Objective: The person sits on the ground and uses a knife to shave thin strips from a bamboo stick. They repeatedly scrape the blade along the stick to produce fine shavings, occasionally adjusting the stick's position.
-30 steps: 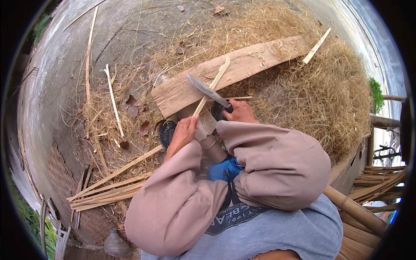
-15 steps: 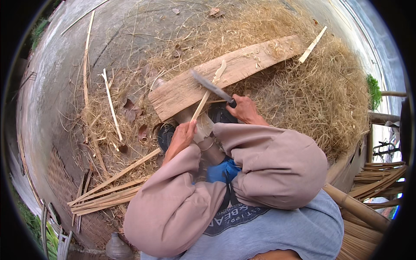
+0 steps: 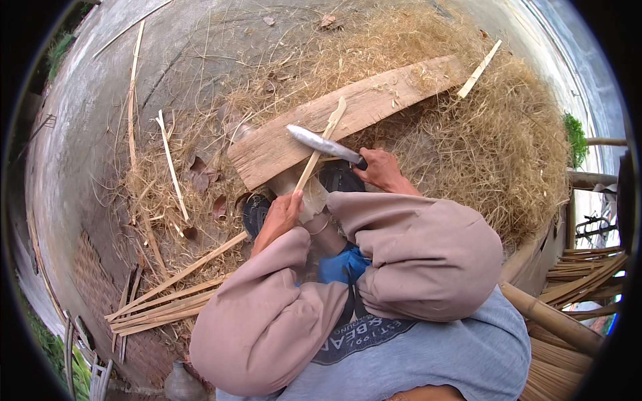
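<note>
My left hand (image 3: 284, 210) is closed around the lower end of a pale wooden strip (image 3: 309, 168), perhaps bamboo. The strip slants up and away, its shaped far end resting over a thick wooden plank (image 3: 374, 103). My right hand (image 3: 380, 168) grips the black handle of a knife (image 3: 321, 143). The long blade points left and lies across the strip, its broad face showing bright. Small shavings are scattered on the plank. A rounded support under the plank's near left end is partly hidden by my hand and the strip.
Curly shavings (image 3: 481, 160) are heaped right of and beyond the plank. Loose strips (image 3: 172, 164) lie at the left, with a bundle of strips (image 3: 164, 311) by my left sleeve. A grey jug (image 3: 182, 382) stands at lower left. A bamboo pole (image 3: 552, 317) is on the right.
The knife blade has tilted, so its flat face now shows, and its tip has dropped slightly nearer to me. My left hand and the strip have barely moved.
</note>
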{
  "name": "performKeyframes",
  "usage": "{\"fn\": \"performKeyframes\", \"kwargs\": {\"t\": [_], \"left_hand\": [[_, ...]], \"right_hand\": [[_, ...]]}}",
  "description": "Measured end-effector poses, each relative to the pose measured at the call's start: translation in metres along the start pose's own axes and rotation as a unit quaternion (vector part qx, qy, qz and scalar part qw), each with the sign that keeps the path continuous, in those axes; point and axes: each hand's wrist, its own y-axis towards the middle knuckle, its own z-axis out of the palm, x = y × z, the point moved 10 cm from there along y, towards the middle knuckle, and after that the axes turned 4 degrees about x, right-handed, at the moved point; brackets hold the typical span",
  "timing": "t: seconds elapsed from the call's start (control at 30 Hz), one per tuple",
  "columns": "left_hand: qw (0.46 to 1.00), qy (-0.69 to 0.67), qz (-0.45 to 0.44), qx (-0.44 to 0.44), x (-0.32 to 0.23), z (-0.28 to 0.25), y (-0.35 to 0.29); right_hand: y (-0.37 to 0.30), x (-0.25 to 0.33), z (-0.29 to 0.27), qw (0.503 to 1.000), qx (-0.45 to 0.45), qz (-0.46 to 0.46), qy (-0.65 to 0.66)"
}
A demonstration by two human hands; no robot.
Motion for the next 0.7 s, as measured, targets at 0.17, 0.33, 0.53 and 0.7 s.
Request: {"fn": "performKeyframes", "kwargs": {"t": [0.17,0.33,0.53,0.7], "left_hand": [[0.999,0.044,0.021,-0.013,-0.011,-0.006,-0.004],[0.962,0.218,0.13,-0.099,-0.023,-0.017,-0.011],[0.982,0.157,0.09,-0.047,-0.034,-0.014,-0.012],[0.995,0.08,0.047,-0.024,-0.031,-0.012,-0.019]], "right_hand": [[0.005,-0.021,-0.001,0.992,0.034,0.105,0.06],[-0.012,0.016,0.003,0.992,0.126,0.008,0.014],[-0.009,-0.011,-0.001,0.991,0.059,0.114,0.028],[-0.014,0.005,0.008,0.997,0.038,0.046,0.048]]}}
